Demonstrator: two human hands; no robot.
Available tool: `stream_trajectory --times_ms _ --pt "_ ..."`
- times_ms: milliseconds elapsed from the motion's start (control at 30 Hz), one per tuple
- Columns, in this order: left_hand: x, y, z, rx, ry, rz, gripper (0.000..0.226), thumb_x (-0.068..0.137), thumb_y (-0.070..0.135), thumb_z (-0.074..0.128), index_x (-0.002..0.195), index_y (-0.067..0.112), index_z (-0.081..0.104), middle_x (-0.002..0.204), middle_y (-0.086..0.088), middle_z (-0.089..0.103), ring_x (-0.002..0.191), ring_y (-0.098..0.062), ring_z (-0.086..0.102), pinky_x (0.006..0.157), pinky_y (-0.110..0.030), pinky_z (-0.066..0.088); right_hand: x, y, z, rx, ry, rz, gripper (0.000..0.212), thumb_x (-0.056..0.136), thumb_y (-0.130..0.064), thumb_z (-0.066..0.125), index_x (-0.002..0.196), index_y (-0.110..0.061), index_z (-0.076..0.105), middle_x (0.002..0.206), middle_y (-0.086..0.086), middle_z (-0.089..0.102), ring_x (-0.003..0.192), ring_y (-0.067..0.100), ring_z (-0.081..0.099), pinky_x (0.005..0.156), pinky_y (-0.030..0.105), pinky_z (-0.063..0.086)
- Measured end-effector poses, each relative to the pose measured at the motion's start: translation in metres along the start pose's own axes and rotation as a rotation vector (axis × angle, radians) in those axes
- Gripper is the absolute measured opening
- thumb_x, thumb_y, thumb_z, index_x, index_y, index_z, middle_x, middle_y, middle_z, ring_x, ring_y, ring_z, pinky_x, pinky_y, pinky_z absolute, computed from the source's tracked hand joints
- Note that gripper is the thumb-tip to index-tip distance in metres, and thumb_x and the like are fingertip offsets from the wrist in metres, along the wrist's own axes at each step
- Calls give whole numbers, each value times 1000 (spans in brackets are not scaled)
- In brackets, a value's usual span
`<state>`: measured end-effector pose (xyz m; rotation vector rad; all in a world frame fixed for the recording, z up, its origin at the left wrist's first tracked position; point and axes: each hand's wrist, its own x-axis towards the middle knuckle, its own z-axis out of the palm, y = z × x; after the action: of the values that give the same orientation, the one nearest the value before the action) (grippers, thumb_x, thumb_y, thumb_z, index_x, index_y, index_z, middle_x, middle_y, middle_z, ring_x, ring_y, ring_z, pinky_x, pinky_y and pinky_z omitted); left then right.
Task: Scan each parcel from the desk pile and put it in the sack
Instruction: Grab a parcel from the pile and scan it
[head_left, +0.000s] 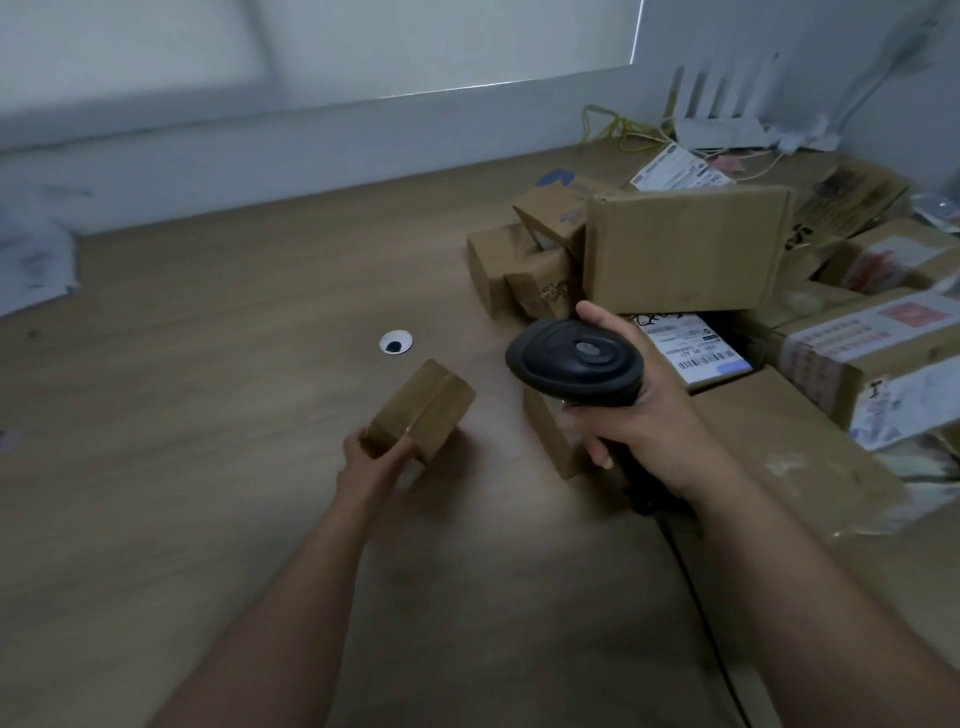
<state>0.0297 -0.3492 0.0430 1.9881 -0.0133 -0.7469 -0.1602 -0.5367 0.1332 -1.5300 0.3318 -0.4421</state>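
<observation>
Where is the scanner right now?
Head view, right of centre: the right hand grips the scanner beside the parcel pile; the box in the left hand is to its left.

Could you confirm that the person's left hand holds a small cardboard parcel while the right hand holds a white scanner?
Not quite: the scanner in the right hand is black, as the head view shows. The left hand does hold the small cardboard parcel.

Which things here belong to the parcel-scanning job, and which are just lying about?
Job: small parcel in the left hand; scanner in the right hand; parcel pile.
Lying about: router; yellow cable; papers; cable hole in desk.
</observation>
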Motion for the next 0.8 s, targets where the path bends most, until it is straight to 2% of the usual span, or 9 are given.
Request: stream_trajectory --times_ms 67,167,233,267,367,433,567,667,800 --pt "-8 -17 -2 -130 4 -102 83 70 49 73 137 19 35 124 -12 57 86 -23 58 65 -32 47 -4 2 5 1 -24 8 89 65 -1 76 133 -48 42 98 -1 69 44 25 48 49 35 44" --pt "-8 -29 -2 -193 26 -173 75 74 44 71 135 14 38 122 -15 58 78 -22 57 56 -28 44 -8 2 10 -9 -49 8 91 65 -2 76 134 -47 40 114 8 65 45 24 49 51 37 45" --pt "-7 -24 -2 -116 65 -144 90 60 53 70 136 17 38 129 -18 55 96 -30 58 67 -35 50 -9 0 10 -6 -52 4 90 65 -1 76 135 -45 40 112 8 65 44 25 49 52 39 45" --pt "-6 -20 -4 -12 101 -124 100 53 58 66 140 19 36 135 -20 50 112 -35 54 84 -41 50 -10 -1 10 -5 -53 3 90 65 -1 75 135 -45 39 113 9 65 44 25 49 52 39 45" --pt "-1 -4 -7 348 233 14 106 68 64 69 153 24 21 153 -22 25 141 -35 27 111 -44 28 -10 -1 9 -17 -55 3 91 65 -1 76 136 -46 40 117 10 64 44 26 49 52 38 45" --pt "2 9 -4 618 257 150 93 78 61 67 152 30 21 156 -18 18 144 -33 20 112 -45 25 -10 -1 8 -27 -52 5 91 64 -2 77 134 -49 41 118 10 64 45 27 49 52 38 45" --pt "10 29 4 991 124 214 76 77 55 66 143 30 37 137 -16 42 130 -36 35 100 -40 36 -12 -3 5 -39 -45 12 92 65 -1 76 137 -46 39 107 4 67 46 27 48 51 37 45" --pt "17 38 2 995 55 152 75 74 51 71 138 29 38 129 -18 47 125 -37 40 93 -37 38 -13 -6 2 -45 -31 3 93 69 8 76 140 -39 38 86 -5 69 44 27 47 48 33 44" --pt "14 40 -14 759 64 91 89 68 44 78 143 29 33 131 -23 46 125 -39 41 96 -35 38 -18 -12 0 -56 -28 -9 94 73 16 72 143 -34 36 87 -4 68 44 28 47 47 32 44"
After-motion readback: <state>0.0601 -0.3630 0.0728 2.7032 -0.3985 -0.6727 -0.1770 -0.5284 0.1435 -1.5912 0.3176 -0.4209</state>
